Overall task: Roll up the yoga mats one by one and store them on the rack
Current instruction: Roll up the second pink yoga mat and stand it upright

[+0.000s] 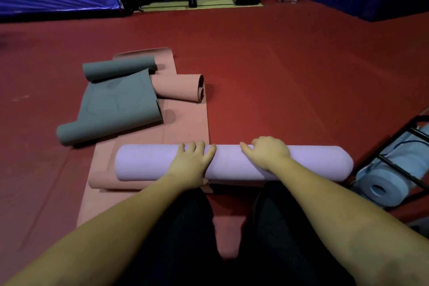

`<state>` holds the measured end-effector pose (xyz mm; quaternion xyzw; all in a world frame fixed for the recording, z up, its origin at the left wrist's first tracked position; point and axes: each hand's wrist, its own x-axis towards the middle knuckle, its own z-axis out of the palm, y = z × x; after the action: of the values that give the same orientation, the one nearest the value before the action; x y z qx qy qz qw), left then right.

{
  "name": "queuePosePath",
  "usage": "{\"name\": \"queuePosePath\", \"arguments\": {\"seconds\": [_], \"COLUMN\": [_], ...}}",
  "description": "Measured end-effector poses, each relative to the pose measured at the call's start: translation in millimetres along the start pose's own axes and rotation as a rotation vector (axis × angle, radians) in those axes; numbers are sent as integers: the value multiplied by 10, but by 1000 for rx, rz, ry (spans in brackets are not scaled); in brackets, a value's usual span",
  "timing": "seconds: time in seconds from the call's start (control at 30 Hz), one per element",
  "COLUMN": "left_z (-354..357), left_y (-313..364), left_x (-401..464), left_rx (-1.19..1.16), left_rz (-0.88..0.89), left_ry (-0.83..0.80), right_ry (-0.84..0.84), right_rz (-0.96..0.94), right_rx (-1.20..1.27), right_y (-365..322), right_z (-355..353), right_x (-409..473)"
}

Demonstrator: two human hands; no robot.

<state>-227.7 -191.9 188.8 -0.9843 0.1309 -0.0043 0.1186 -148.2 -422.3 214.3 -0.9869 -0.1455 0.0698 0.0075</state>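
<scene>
lilac mat (pixel 234 162): fully rolled into a tight tube, lying on the red floor (pixel 301 76) right in front of the person's knees; its left part rests over the near end of a salmon mat (pixel 185 121), right end sits close to the rack (pixel 394 146)
long axis: runs left-right across the view, roughly parallel to the person's shoulders; one end points at the rack side, the other toward the floor's left side
left hand (pixel 192 160): palm down on top of the roll, fingers (pixel 199 146) straight and slightly spread, pressing, not curled round
right hand (pixel 269 151): on top of the roll too, fingers bent over the far side, look to be gripping the tube; thumb hidden, so grip judged only
done so far: this roll looks finished; pale blue rolled mat (pixel 380 189) already lies in the black rack at the right edge, w/ more blue behind it
left to do: lilac roll not yet on the rack; grey mat (pixel 116 104) lies half open, curled at both ends, on top of the salmon mat; salmon mat mostly flat w/ a loose curl (pixel 178 87) at the far end
progress est: approx midway, at least 2 mats still unrolled
next, prob: lift lilac roll and swing it right to the rack; risk is the roll loosening if gripped slack
</scene>
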Motion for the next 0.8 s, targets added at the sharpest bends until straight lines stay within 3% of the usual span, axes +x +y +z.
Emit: {"name": "queuePosePath", "arguments": {"seconds": [0.2,0.37,0.5,0.6,0.8], "left_z": [-303,-534,-488,-490,-525], "left_y": [-114,-214,-221,-265,-378], "left_x": [-21,-59,-56,43,265], "left_rx": [-82,-215,-352,-473,-709], "left_rz": [68,130,115,92,19], "left_ry": [-112,-246,-355,-438,-656], "right_ry": [-159,-391,-449,-423,20], "right_rz": [-7,-27,-31,-22,-11], "right_rx": [60,73,86,93,135], "right_y": [47,20,7,2,-100], "right_z": [-192,-392,-322,-304,-166], "right_x": [-35,-56,-91,-50,-119]}}
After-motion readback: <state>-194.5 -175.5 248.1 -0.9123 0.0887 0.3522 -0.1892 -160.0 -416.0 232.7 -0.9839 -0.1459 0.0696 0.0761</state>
